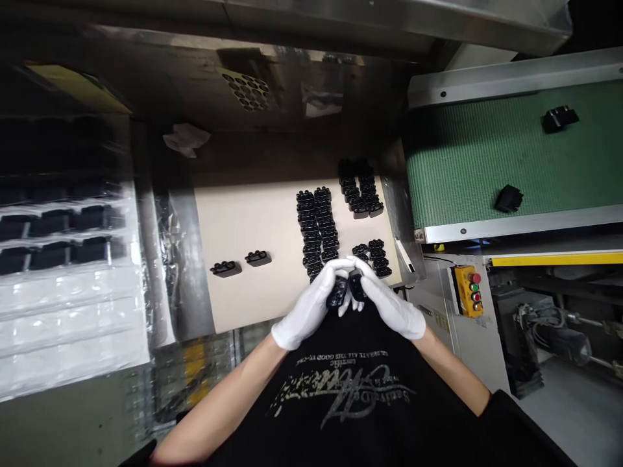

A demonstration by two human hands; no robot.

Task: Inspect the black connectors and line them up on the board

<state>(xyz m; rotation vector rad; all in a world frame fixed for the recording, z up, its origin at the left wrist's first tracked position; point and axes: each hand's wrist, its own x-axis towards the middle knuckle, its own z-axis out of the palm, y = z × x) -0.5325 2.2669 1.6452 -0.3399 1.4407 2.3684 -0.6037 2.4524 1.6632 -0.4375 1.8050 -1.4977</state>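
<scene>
White gloves cover both hands, which meet at the front edge of the pale board (243, 220). My left hand (311, 305) is closed round a black part (337, 293). A second black part (357, 285) is gripped in my right hand (387, 301), close beside the first. Just beyond the gloves, black parts stand in two long rows (316, 227). Shorter groups of the same parts are at the back right (360, 188) and near my right hand (378, 258). Two single parts (225, 268) (257, 257) lie on the board's left side.
A green conveyor (462, 162) at the right carries two black parts (559, 119) (509, 198). Below it is a yellow button box (468, 291). Clear trays (73, 292), partly filled with black parts, are at the left. Crumpled plastic (186, 139) lies behind the board.
</scene>
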